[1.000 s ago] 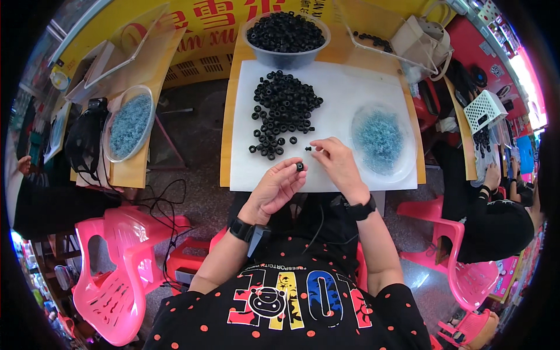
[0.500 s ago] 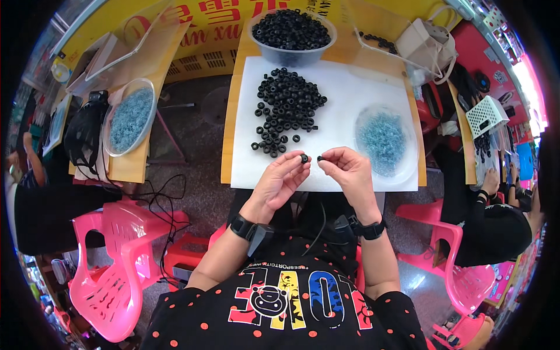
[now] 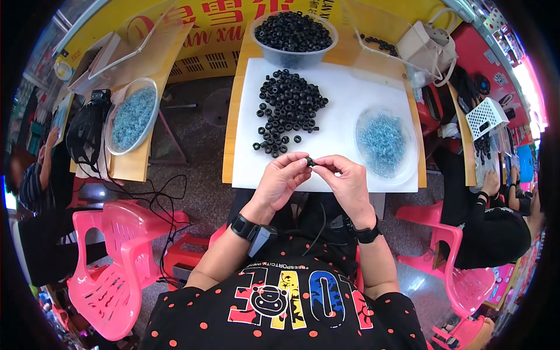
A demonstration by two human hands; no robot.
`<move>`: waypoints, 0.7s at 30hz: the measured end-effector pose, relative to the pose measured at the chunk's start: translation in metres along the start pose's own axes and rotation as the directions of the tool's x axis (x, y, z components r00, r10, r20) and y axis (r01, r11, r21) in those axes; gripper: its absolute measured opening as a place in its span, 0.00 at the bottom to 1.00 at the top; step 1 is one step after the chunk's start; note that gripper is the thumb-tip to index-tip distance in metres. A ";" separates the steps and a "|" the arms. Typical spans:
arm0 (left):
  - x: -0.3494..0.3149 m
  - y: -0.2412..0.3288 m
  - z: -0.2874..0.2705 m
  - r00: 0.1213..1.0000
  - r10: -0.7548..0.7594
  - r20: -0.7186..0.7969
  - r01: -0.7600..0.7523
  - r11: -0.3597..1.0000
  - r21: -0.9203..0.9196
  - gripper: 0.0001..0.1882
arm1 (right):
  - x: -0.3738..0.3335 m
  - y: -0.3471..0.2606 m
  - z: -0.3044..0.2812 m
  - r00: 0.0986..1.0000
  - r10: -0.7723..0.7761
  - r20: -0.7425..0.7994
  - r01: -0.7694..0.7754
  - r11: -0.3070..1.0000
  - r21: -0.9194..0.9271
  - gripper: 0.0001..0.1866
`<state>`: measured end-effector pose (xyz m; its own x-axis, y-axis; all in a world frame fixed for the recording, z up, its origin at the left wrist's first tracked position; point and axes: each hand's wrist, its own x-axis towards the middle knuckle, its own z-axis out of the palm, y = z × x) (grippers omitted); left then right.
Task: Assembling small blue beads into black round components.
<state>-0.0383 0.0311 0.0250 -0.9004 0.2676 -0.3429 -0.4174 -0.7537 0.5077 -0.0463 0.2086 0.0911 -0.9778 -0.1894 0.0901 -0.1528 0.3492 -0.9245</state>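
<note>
A small black ring [image 3: 310,161] is pinched between the fingertips of the left hand [image 3: 281,181] and right hand [image 3: 345,182] over the white board's [image 3: 344,93] near edge; it is best kept steady, close to the loose ring pile [image 3: 288,111].

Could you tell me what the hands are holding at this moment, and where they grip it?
One small black ring, pinched at its rim between the fingertips of the left hand and right hand, just above the white sheet's near edge.
</note>
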 end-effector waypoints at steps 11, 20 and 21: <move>-0.002 -0.001 0.007 0.997 0.073 0.036 -0.076 0.995 0.068 0.11 | -0.004 0.007 0.008 0.991 -0.124 -0.048 0.120 0.989 -0.087 0.07; 0.001 -0.008 0.001 0.999 0.024 -0.031 -0.024 1.000 -0.016 0.13 | -0.009 0.022 0.024 0.921 -0.346 -0.176 0.306 0.926 -0.220 0.08; 0.001 -0.008 0.001 0.999 0.019 -0.041 -0.019 1.000 -0.017 0.13 | -0.009 0.021 0.023 0.923 -0.339 -0.179 0.300 0.929 -0.215 0.08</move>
<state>-0.0356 0.0381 0.0217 -0.9023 0.2290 -0.3652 -0.3979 -0.7686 0.5010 -0.0373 0.1963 0.0619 -0.8768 -0.1288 0.4632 -0.4659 0.4651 -0.7527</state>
